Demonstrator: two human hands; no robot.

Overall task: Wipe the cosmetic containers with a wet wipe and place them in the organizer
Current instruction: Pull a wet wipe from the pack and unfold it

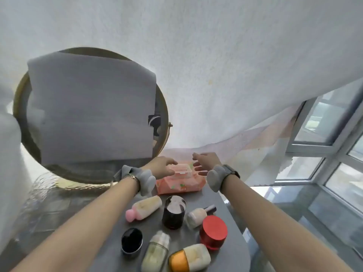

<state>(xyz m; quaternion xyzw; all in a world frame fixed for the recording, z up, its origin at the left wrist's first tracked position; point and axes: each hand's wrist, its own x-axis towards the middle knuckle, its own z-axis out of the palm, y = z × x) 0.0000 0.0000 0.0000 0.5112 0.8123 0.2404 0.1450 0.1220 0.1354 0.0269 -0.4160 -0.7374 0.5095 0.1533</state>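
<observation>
A pink pack of wet wipes [180, 186] lies at the far end of the grey table [110, 258]. My left hand [160, 166] rests on its plastic lid [181, 171], fingers on the lid's left edge. My right hand [205, 160] hovers open just right of the lid, fingers spread. Nearer me lie several cosmetic containers: a bottle with a pink cap [144, 208], a dark jar [173, 212], a small cream bottle [197, 214], a red jar [213, 231], a black-lidded jar [131, 242], a greenish glass bottle [156, 252] and an orange-capped bottle [189, 257]. No organizer is in view.
A round gold-framed mirror [165, 116], mostly covered by a grey sheet [92, 107], stands at the left behind the table. A white curtain [216, 65] hangs behind. Windows [330, 122] and a glass surface [294, 213] lie to the right of the table's edge.
</observation>
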